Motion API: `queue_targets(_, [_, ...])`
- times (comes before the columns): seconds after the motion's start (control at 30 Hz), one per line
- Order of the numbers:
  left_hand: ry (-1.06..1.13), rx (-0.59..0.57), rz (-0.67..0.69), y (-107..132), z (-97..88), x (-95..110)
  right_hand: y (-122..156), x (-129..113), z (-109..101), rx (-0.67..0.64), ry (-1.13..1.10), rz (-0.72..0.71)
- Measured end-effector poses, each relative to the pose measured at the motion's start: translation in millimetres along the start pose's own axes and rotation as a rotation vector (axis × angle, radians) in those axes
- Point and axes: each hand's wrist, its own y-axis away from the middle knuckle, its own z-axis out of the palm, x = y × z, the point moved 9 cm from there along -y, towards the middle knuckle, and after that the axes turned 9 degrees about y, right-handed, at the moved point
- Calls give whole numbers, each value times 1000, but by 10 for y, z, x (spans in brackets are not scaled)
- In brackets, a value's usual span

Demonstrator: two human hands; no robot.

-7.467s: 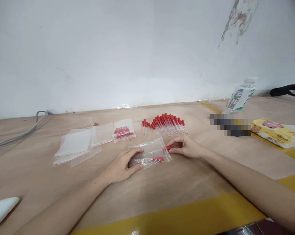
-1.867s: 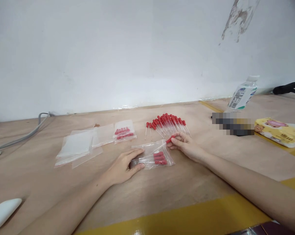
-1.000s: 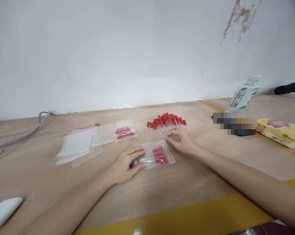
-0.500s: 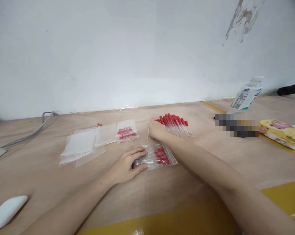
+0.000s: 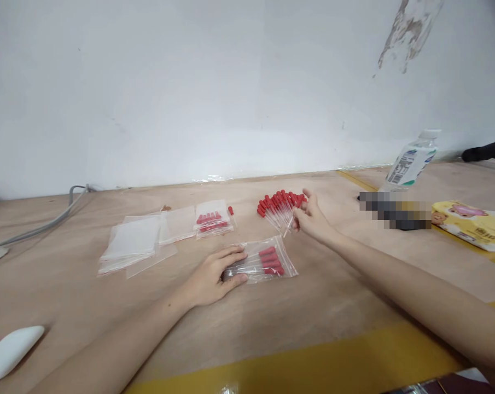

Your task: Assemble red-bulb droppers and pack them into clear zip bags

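Observation:
My left hand (image 5: 218,273) lies low on the table with its thumb and fingers spread. They rest on the near end of a clear zip bag (image 5: 286,264) that contains several red-bulbed droppers (image 5: 271,261). Farther back, a fanned pile of loose droppers (image 5: 280,202) has red bulbs toward the wall and clear tubes toward me. My right hand (image 5: 313,219) is against the right side of this pile, fingers apart and touching the droppers there. A single dropper (image 5: 231,210) lies beside a stack of filled bags (image 5: 212,210).
Flat clear bags (image 5: 132,241) are stacked at the left, beside another bag (image 5: 177,224). A white rounded object (image 5: 13,350) sits at the near left. To the right stand a plastic bottle (image 5: 413,161) and a yellow packet (image 5: 471,221). A grey cable (image 5: 58,221) runs along the left.
My right hand has moved from the left side of the pile to its right side. The pile's right edge is drawn in. One dropper now shows apart, near the filled bags. My left hand stays put.

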Motion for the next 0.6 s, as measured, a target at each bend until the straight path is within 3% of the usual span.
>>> queue_targets(0.17, [3, 0, -8, -1, 2, 3, 225, 251, 37, 31, -298, 34])
queue_targets(0.4, [-2, -3, -3, -10, -1, 1, 320, 215, 274, -29, -417, 51])
queue_targets(0.6, [-4, -5, 0, -6, -4, 10, 433, 176, 237, -63, -463, 71])
